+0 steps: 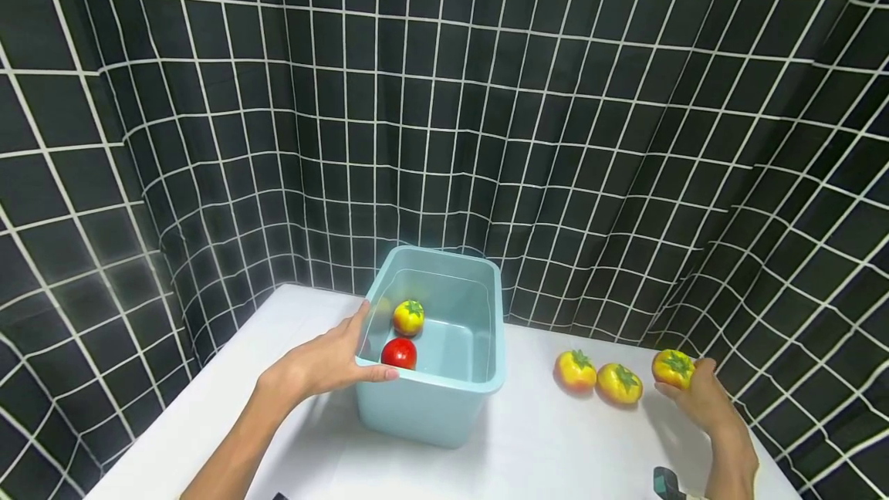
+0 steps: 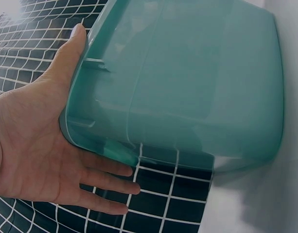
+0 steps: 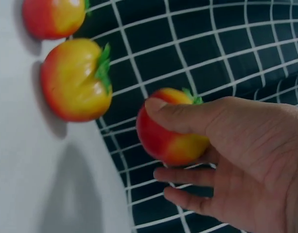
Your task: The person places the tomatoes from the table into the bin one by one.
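My left hand [image 1: 326, 357] is spread at the near-left corner of a light blue plastic bin [image 1: 444, 386], thumb over the front rim. In the left wrist view its fingers [image 2: 107, 182] extend straight beside the bin's outer wall. Inside lie a yellow-and-red persimmon [image 1: 408, 318] and a shiny red round fruit [image 1: 399, 353]. At the right, my right hand [image 1: 707, 400] pinches another yellow-and-red persimmon [image 1: 673, 369] with a green leafy top, thumb [image 3: 175, 115] across its side. The right wrist view shows this fruit raised off the white table, two lower fingers extended beneath it.
Two more persimmons, a left one [image 1: 575, 371] and a right one [image 1: 620, 384], sit on the white table [image 1: 542, 446] between the bin and my right hand. Dark cloth with a white grid [image 1: 444, 137] hangs behind the table and at both sides.
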The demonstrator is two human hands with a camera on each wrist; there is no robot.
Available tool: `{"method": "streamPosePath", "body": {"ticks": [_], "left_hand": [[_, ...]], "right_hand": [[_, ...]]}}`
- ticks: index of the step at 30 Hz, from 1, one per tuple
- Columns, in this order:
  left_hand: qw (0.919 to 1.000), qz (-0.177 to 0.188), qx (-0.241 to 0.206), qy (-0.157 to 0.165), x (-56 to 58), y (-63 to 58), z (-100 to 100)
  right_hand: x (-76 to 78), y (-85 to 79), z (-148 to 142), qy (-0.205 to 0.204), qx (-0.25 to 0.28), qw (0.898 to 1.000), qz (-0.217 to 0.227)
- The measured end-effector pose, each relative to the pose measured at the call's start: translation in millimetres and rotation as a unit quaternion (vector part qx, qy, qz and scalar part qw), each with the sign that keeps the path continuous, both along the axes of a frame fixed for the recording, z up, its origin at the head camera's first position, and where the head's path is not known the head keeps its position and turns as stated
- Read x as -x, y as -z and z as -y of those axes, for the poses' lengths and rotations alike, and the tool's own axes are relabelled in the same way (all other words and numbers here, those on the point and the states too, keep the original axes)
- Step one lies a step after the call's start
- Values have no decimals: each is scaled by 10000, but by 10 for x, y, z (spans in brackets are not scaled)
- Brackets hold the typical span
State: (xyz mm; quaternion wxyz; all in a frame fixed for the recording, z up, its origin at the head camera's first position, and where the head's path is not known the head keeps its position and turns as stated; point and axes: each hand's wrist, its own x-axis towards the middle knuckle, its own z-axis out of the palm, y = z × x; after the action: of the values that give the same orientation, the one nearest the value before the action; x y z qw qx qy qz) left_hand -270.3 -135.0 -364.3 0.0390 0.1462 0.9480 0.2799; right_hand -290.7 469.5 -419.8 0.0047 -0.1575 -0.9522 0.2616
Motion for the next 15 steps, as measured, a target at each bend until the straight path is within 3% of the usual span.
{"method": "streamPosePath", "body": {"ticks": [7, 15], "left_hand": [[10000, 20, -11, -25, 2, 3, 2], [9999, 38, -108, 22, 12, 18, 8]], "right_hand": [[31, -230, 342, 2, 191, 9956, -922], [42, -387, 593, -58, -42, 9913, -1311]]}}
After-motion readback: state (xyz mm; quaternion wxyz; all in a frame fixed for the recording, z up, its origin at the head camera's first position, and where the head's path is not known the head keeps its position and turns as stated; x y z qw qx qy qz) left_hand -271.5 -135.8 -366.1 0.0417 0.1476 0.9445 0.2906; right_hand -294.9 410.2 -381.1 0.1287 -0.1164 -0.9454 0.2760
